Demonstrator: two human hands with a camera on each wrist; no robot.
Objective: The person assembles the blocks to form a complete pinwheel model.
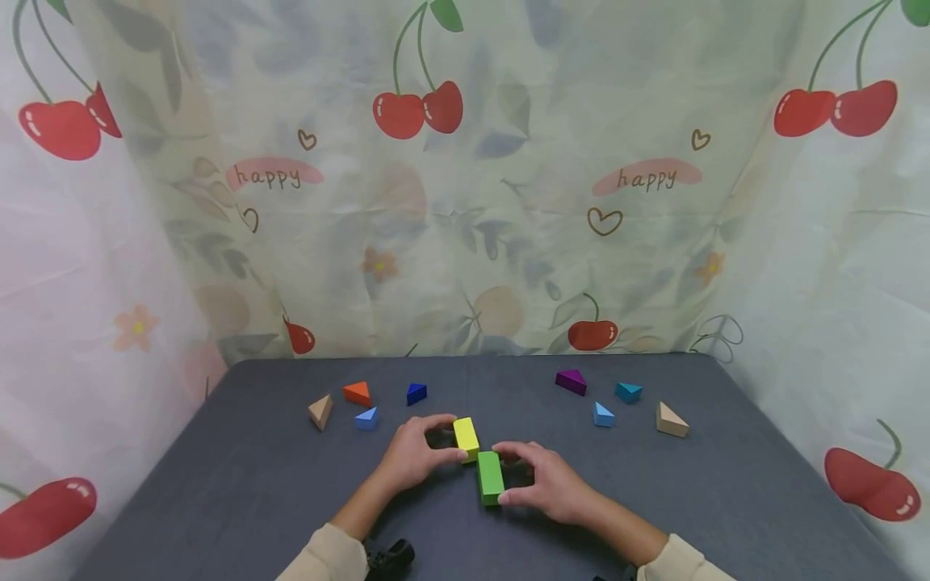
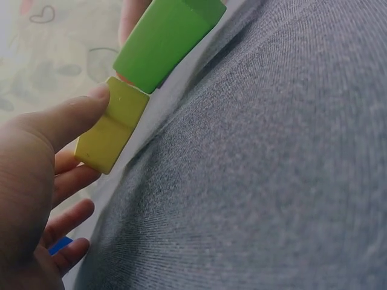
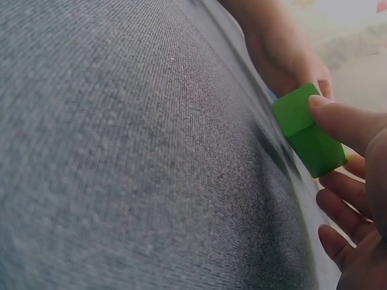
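Near the middle of the dark cloth-covered table, my left hand [image 1: 412, 453] pinches a yellow rectangular block [image 1: 467, 436] between thumb and fingers at its two ends. My right hand [image 1: 546, 482] grips a green rectangular block [image 1: 490, 478] the same way, thumb at the near end and a finger at the far end. The green block sits nearer to me and slightly right of the yellow one, their corners close together. In the left wrist view the yellow block [image 2: 113, 125] shows its end under the thumb. The right wrist view shows the thumb on the green block [image 3: 309, 131].
Beyond my left hand lie a tan triangular block [image 1: 320, 411], an orange one [image 1: 358, 394], a light blue one [image 1: 366, 419] and a dark blue one [image 1: 416, 394]. At the right are purple [image 1: 571, 382], teal [image 1: 628, 392], light blue [image 1: 603, 415] and tan [image 1: 672, 420] triangular blocks.
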